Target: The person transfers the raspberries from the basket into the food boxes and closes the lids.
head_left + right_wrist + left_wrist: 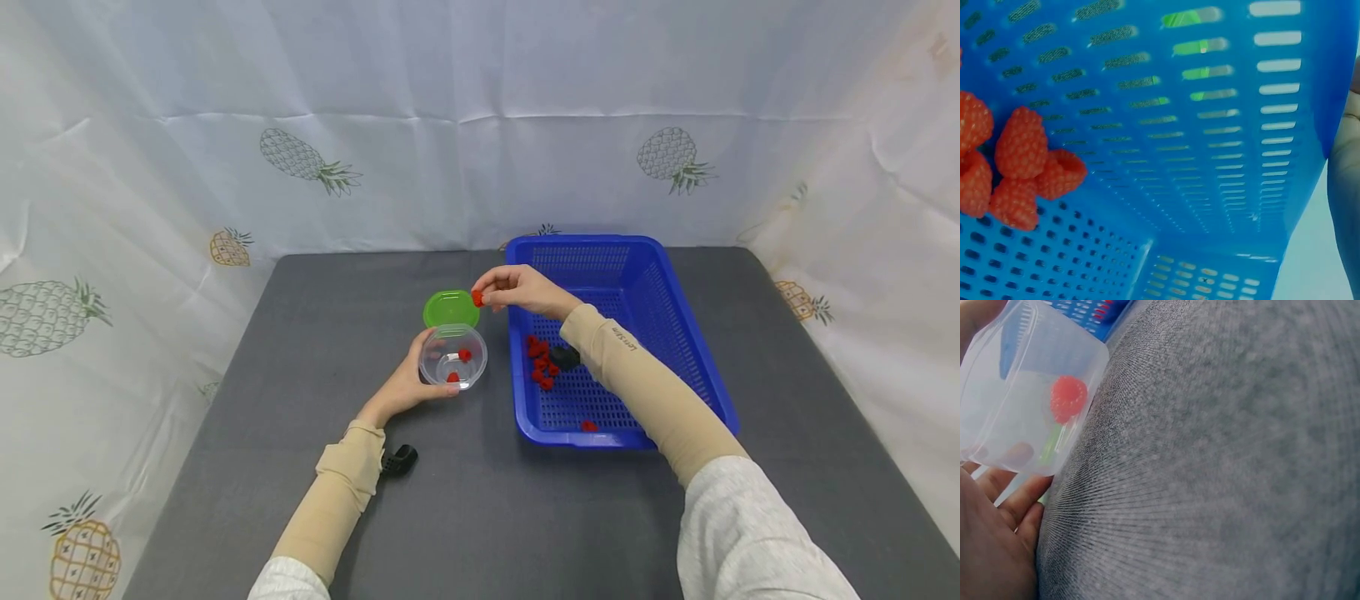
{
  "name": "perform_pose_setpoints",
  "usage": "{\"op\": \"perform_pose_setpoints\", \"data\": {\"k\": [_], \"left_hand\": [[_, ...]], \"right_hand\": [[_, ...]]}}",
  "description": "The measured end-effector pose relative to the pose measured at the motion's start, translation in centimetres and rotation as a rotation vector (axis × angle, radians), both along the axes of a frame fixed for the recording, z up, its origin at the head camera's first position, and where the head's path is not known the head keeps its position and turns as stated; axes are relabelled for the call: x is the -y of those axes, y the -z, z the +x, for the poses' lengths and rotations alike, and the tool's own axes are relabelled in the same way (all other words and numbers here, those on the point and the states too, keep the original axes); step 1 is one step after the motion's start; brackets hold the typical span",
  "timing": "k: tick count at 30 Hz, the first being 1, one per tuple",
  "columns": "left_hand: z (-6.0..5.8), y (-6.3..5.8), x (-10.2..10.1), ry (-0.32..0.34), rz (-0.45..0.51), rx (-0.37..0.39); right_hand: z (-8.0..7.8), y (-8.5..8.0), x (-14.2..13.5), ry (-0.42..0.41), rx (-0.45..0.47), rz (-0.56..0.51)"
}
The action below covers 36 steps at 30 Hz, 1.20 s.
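Observation:
My left hand (408, 379) holds a clear plastic tub (442, 367) on the dark table, fingers on its far side and thumb at the near rim. Inside the tub lie a raspberry (465, 355) and another by the near wall; the left wrist view shows one raspberry (1068, 399) through the side. Between the fingertips of my right hand (525, 289) is a red raspberry (477, 297), held above and beyond the tub, near the green lid (451, 308). In the right wrist view only an edge of that hand (1345, 156) shows past the basket wall.
A blue perforated basket (527, 421) stands on the right with several raspberries (542, 364) along its left side and one near its front. The dark thing (564, 357) in it is partly hidden by my arm. A black curved object (401, 460) lies beside my left forearm.

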<state>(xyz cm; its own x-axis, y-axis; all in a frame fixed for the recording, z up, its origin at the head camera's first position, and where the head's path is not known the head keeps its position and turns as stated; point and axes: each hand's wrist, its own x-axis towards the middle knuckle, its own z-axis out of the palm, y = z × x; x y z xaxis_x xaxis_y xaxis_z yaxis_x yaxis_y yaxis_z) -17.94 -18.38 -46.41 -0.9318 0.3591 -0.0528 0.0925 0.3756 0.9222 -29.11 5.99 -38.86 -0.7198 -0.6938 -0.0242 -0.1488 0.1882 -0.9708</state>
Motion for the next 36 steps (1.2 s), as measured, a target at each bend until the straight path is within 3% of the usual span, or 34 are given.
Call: {"op": "perform_pose_setpoints", "data": {"k": [11,16,22,29,36], "left_hand": [[-0.1,0.0,0.2,0.005,-0.004,0.003],[-0.1,0.1,0.3,0.009,0.003,0.011],[-0.2,0.4,0.2,0.014,0.013,0.014],[-1.6,3.7,0.7,-0.008,0.001,-0.013],[-1.6,3.6,0.8,-0.023,-0.006,-0.01]], "right_hand": [[-0.2,-0.4,1.9,-0.163,-0.135,0.274],[-0.4,-0.7,2.9,-0.215,-0.168,0.312],[-0.7,-0.5,4.3,-0.251,-0.136,0.32],[-0.5,0.4,5.1,-0.298,-0.193,0.392],[-0.4,0.6,5.4,-0.335,-0.284,0.469]]}}
